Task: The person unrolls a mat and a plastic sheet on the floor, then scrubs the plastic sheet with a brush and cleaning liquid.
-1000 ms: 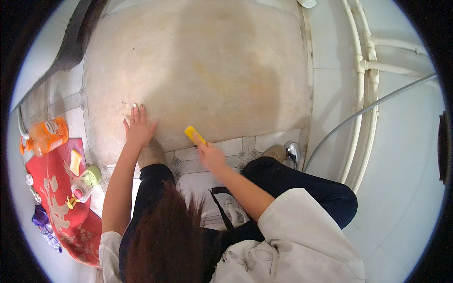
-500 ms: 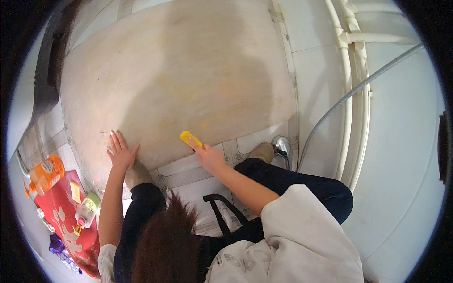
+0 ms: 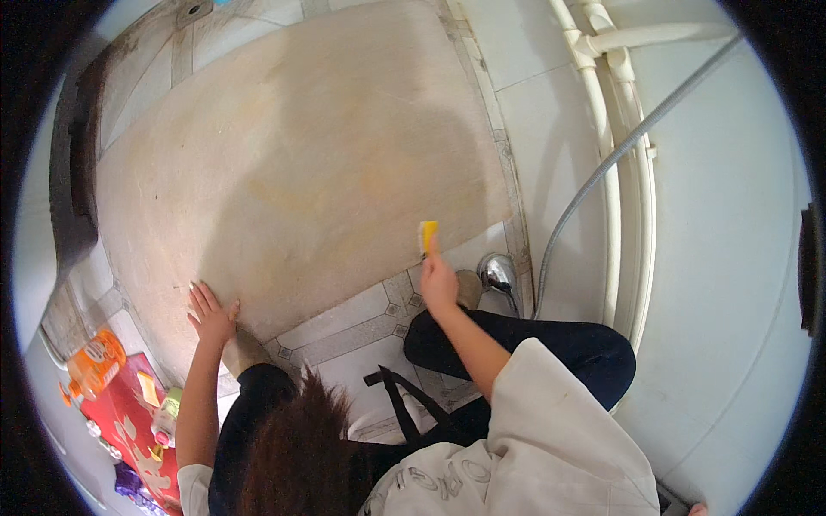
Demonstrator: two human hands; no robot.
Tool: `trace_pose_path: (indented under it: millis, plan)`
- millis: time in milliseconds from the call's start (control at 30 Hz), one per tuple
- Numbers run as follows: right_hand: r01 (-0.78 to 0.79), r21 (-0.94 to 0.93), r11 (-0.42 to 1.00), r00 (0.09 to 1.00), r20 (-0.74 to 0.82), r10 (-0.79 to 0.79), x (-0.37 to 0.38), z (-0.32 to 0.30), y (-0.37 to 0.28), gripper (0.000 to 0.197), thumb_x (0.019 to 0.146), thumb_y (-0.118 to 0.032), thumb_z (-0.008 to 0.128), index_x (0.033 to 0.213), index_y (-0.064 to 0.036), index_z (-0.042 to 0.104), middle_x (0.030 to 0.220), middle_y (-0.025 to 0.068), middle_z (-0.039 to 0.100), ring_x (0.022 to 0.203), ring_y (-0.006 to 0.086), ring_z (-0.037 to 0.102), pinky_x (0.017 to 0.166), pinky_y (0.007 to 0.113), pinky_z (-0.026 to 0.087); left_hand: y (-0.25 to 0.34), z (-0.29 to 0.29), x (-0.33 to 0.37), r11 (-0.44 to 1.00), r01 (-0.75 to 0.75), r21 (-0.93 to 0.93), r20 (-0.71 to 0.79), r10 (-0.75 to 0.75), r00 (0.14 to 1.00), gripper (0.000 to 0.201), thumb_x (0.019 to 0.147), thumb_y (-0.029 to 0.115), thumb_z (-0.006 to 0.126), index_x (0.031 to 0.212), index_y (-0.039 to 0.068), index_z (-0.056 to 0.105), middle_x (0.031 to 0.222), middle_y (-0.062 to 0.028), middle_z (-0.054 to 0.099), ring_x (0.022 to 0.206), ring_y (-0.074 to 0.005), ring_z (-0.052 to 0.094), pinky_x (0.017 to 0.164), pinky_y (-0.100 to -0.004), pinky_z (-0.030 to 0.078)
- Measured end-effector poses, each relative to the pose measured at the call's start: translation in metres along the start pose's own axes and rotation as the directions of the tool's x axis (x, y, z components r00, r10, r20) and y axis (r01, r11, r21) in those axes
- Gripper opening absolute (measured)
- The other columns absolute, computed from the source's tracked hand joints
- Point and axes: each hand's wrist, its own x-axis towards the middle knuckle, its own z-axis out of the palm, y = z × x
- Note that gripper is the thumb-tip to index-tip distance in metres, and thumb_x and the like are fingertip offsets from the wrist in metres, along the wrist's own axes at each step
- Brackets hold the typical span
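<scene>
A large beige mat [image 3: 344,129] with yellowish stains lies flat on the tiled floor in front of me. My left hand [image 3: 213,322] rests on its near left part, palm down with the fingers spread. In my right hand [image 3: 439,284] is a small yellow scrubbing brush [image 3: 431,232], gripped at its near end. The brush is turned on its side, its pale bristles facing left, over the mat's near right part. Whether the bristles touch the mat, I cannot tell.
A chrome shower head [image 3: 497,272] lies by my right foot, its grey hose [image 3: 594,181] running up past white pipes [image 3: 607,198]. To the left, an orange pump bottle [image 3: 96,365] and a green-and-white bottle [image 3: 167,420] are by a red patterned surface [image 3: 129,421]. A drain [image 3: 194,10] shows at the far left.
My right hand has moved right with the brush and turned it from flat to on its side. My left hand stays spread on the mat. The whole view has shifted slightly.
</scene>
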Motion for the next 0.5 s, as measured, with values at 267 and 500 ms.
trace_pose_path:
  millis: [267, 500]
  plan:
    - [-0.365, 0.205, 0.908, 0.837, -0.354, 0.416, 0.096, -0.061, 0.070, 0.044, 0.082, -0.021, 0.039, 0.125, -0.0131, 0.030, 0.074, 0.0209, 0.055, 0.069, 0.0352, 0.053, 0.060, 0.041, 0.041, 0.054, -0.042, 0.008, 0.937, -0.213, -0.276, -0.216, 0.156, 0.964, 0.076, 0.078, 0.042, 0.044, 0.130, 0.005, 0.003, 0.136, -0.0133, 0.003, 0.125, -0.0270, 0.006, 0.094, -0.0531, 0.015]
    - [-0.221, 0.319, 0.922, 0.971, -0.019, 0.240, 0.002, 0.002, -0.033, 0.034, 0.081, -0.019, 0.040, 0.112, -0.0052, 0.044, 0.075, 0.0232, 0.053, 0.069, 0.0360, 0.053, 0.059, 0.041, 0.041, 0.183, -0.030, 0.007, 0.881, -0.035, -0.473, -0.401, -0.180, 0.898, 0.063, 0.083, 0.037, 0.034, 0.129, 0.002, 0.010, 0.136, -0.0139, 0.009, 0.125, -0.0263, 0.009, 0.097, -0.0460, 0.014]
